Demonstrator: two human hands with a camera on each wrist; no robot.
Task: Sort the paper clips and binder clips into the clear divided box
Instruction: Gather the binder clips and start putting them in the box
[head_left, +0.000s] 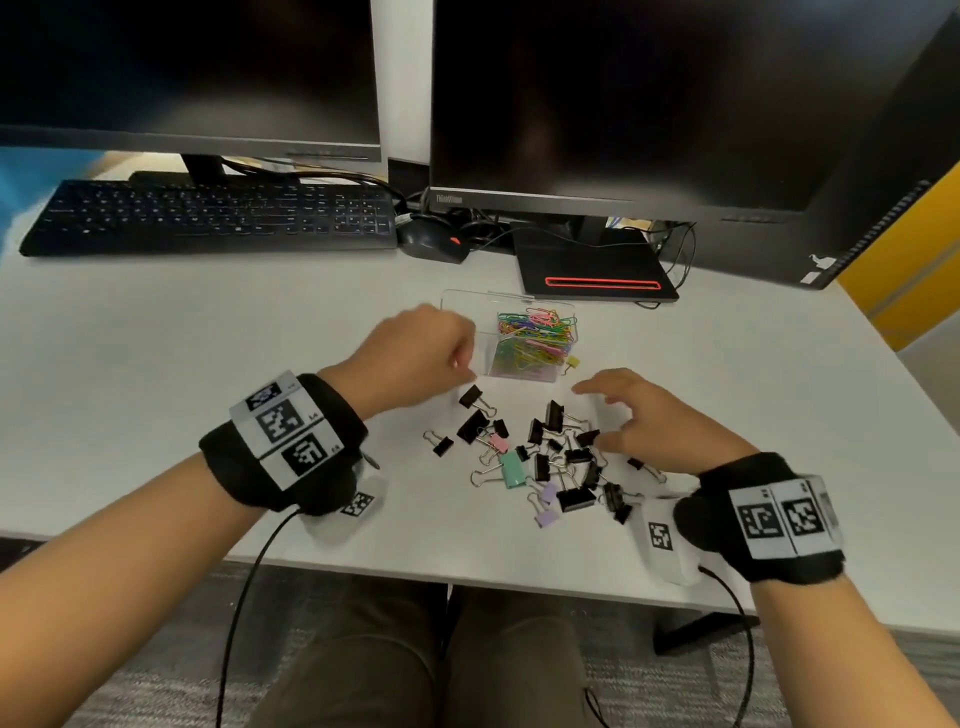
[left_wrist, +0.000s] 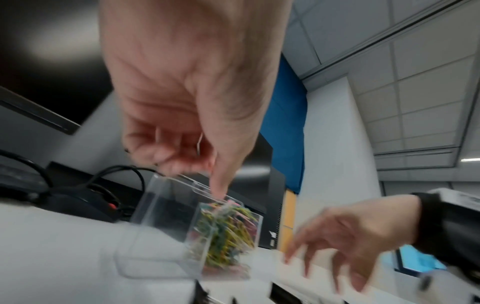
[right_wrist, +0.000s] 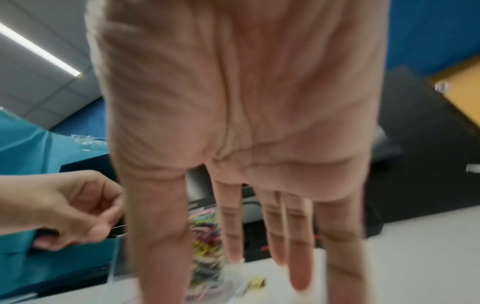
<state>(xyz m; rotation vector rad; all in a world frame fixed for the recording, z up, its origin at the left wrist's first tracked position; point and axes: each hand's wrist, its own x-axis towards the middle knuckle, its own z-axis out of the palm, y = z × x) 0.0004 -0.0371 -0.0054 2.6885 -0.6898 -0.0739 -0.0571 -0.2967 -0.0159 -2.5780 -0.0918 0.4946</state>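
A person's left hand (head_left: 415, 358) hovers over the clear divided box (head_left: 519, 304) mid-surface, its grip pinching what looks like a wire clip, ready to drop. The right hand (head_left: 654, 421), grip spread, reaches toward binder clips (head_left: 550, 462) scattered toward the near edge; paper clips (head_left: 535, 338) fill the box's right compartment.

Your white desk (head_left: 218, 332) carries the clear divided box (head_left: 511, 340), a yellow binder clip (head_left: 571, 362) just beside it, scattered binder clips (head_left: 550, 462) nearer you, plus a keyboard (head_left: 208, 218), mouse (head_left: 431, 241) and monitor stand (head_left: 592, 267)
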